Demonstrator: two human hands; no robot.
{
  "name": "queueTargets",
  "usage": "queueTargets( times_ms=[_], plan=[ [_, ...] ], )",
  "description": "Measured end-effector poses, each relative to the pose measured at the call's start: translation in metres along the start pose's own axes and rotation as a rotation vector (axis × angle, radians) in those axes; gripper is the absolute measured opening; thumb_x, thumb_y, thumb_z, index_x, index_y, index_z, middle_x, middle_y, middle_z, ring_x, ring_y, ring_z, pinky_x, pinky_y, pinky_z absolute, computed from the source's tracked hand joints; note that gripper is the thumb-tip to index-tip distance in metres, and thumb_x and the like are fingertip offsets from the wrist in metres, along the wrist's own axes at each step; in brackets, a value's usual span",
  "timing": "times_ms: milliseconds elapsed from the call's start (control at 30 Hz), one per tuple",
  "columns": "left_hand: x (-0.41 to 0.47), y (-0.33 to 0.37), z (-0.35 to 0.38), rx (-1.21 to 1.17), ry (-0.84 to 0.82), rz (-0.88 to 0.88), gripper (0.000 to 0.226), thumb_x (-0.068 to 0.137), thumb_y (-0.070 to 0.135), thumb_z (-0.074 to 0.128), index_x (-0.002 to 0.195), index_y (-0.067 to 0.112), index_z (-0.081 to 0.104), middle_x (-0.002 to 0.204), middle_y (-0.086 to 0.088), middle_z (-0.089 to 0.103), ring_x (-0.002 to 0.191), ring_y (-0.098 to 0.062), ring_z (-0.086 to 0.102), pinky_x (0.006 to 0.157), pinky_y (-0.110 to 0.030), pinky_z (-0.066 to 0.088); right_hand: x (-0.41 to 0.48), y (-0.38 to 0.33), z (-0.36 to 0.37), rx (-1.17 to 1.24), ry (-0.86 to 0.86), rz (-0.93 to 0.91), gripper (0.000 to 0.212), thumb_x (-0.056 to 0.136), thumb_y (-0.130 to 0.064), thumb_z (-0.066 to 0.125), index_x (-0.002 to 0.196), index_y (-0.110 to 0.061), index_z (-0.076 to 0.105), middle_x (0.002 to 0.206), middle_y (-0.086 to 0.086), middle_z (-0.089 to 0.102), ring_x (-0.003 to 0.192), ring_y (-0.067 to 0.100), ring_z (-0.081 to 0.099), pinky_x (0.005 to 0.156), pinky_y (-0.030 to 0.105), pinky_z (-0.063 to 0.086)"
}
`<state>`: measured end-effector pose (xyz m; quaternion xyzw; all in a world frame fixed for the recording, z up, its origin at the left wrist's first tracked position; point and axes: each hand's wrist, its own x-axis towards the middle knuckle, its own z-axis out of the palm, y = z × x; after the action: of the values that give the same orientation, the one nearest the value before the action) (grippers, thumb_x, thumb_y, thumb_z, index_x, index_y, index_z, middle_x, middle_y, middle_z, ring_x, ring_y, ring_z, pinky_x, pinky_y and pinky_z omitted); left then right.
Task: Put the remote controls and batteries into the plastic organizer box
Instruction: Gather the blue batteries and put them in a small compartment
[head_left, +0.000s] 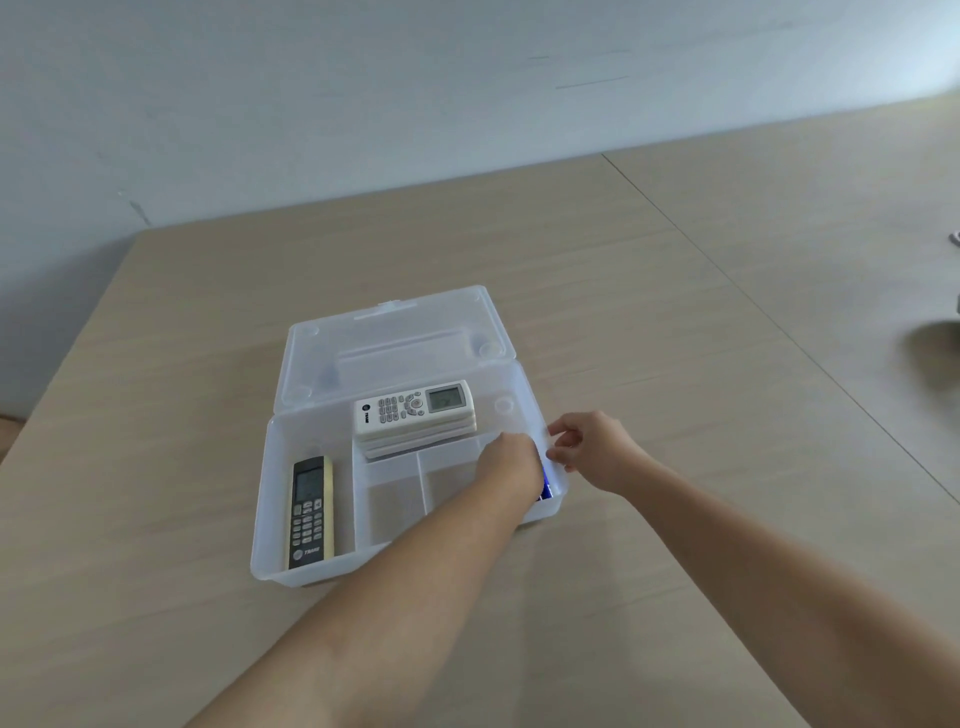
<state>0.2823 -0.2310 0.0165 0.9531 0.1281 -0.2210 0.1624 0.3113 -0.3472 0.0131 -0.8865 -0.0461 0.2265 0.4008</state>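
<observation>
The person's left hand (511, 462) reaches into the organizer box (311, 571), mid-desk, to settle blue batteries (546, 480) in its right-end compartment (grip hidden), while the right hand (587, 449) pinches that rim, seemingly steadying it; both remotes (415, 410) lie inside.

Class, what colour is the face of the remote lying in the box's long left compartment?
Black, with a pale yellowish edge; the remote shows clearly in the head view.

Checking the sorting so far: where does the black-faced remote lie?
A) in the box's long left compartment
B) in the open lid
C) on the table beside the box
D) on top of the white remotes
A: the black-faced remote lies flat in the long left compartment of the organizer box, apart from the white remotes stacked at the back.
</observation>
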Motion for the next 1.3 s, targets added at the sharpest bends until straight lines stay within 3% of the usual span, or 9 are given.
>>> queueTargets(
  times_ms=[133, 300, 433, 600, 800, 933, 1067, 1167, 1300],
  plan=[
    [0.012, 0.0, -0.002, 0.07, -0.099, -0.031, 0.032, 0.092, 0.002, 0.047, 0.122, 0.002, 0.06, 0.124, -0.011, 0.063, 0.115, -0.027, 0.06, 0.087, -0.03, 0.048, -0.002, 0.002, 0.0, 0.014, 0.004, -0.013, 0.03, 0.085, -0.014, 0.065, 0.114, -0.012, 0.064, 0.079, -0.001, 0.065, 0.072, 0.018, 0.06, 0.056, 0.019, 0.042],
    [0.014, 0.002, -0.009, 0.253, -0.226, 0.018, 0.037, 0.09, 0.006, 0.052, 0.126, 0.006, 0.058, 0.073, -0.003, 0.046, 0.09, -0.022, 0.052, 0.084, -0.029, 0.047, -0.003, 0.001, -0.001, 0.015, -0.006, -0.017, 0.028, 0.086, -0.014, 0.065, 0.114, -0.011, 0.064, 0.077, -0.001, 0.064, 0.073, 0.017, 0.059, 0.055, 0.018, 0.041],
    [0.014, 0.002, -0.011, 0.317, -0.255, 0.045, 0.044, 0.089, 0.006, 0.055, 0.132, 0.008, 0.052, 0.109, -0.008, 0.058, 0.101, -0.024, 0.06, 0.079, -0.028, 0.046, -0.006, 0.0, 0.0, 0.013, -0.004, -0.014, 0.029, 0.087, -0.014, 0.063, 0.116, -0.011, 0.064, 0.081, 0.002, 0.065, 0.073, 0.018, 0.058, 0.054, 0.018, 0.04],
    [0.014, -0.003, -0.011, 0.223, -0.206, 0.033, 0.048, 0.088, 0.003, 0.053, 0.136, 0.01, 0.048, 0.099, -0.003, 0.046, 0.089, -0.021, 0.046, 0.075, -0.024, 0.039, -0.007, -0.002, 0.001, 0.003, 0.007, -0.006, 0.03, 0.087, -0.014, 0.062, 0.118, -0.011, 0.063, 0.085, 0.004, 0.065, 0.074, 0.018, 0.058, 0.054, 0.018, 0.041],
    [0.003, -0.01, -0.028, 0.038, -0.061, 0.037, 0.048, 0.089, 0.0, 0.055, 0.136, 0.008, 0.05, 0.134, -0.01, 0.056, 0.119, -0.026, 0.059, 0.094, -0.03, 0.049, -0.006, -0.004, -0.002, -0.03, 0.047, 0.022, 0.027, 0.087, -0.025, 0.062, 0.11, -0.012, 0.064, 0.09, 0.005, 0.066, 0.082, 0.021, 0.063, 0.054, 0.021, 0.041],
    [-0.004, -0.033, -0.07, -0.235, 0.06, 0.044, 0.036, 0.088, -0.007, 0.047, 0.119, -0.001, 0.064, 0.122, -0.019, 0.065, 0.109, -0.032, 0.066, 0.093, -0.038, 0.055, 0.005, -0.019, -0.011, 0.01, 0.157, 0.023, 0.023, 0.09, -0.03, 0.055, 0.099, -0.011, 0.065, 0.095, 0.008, 0.068, 0.093, 0.025, 0.066, 0.054, 0.022, 0.041],
    [-0.004, -0.077, -0.111, -0.387, 0.311, -0.027, 0.033, 0.087, -0.006, 0.043, 0.106, 0.002, 0.069, 0.114, -0.016, 0.068, 0.102, -0.035, 0.068, 0.086, -0.034, 0.056, 0.025, -0.054, -0.016, -0.017, 0.237, -0.049, 0.023, 0.091, -0.024, 0.052, 0.099, -0.008, 0.066, 0.095, 0.005, 0.066, 0.081, 0.018, 0.057, 0.056, 0.023, 0.04],
    [0.009, -0.124, -0.135, -0.432, 0.441, -0.11, 0.035, 0.088, 0.003, 0.042, 0.113, 0.008, 0.066, 0.124, -0.011, 0.063, 0.107, -0.03, 0.063, 0.081, -0.029, 0.048, 0.047, -0.076, -0.009, -0.039, 0.273, -0.089, 0.027, 0.09, -0.024, 0.052, 0.109, -0.01, 0.065, 0.113, 0.007, 0.068, 0.095, 0.022, 0.06, 0.072, 0.025, 0.042],
    [0.028, -0.183, -0.143, -0.481, 0.482, -0.293, 0.047, 0.086, 0.02, 0.052, 0.132, 0.009, 0.052, 0.136, -0.013, 0.052, 0.123, -0.031, 0.053, 0.099, -0.034, 0.045, 0.076, -0.094, 0.008, -0.102, 0.238, -0.06, 0.047, 0.091, -0.03, 0.053, 0.135, -0.013, 0.048, 0.135, 0.011, 0.055, 0.121, 0.029, 0.053, 0.092, 0.033, 0.043]
  ],
)
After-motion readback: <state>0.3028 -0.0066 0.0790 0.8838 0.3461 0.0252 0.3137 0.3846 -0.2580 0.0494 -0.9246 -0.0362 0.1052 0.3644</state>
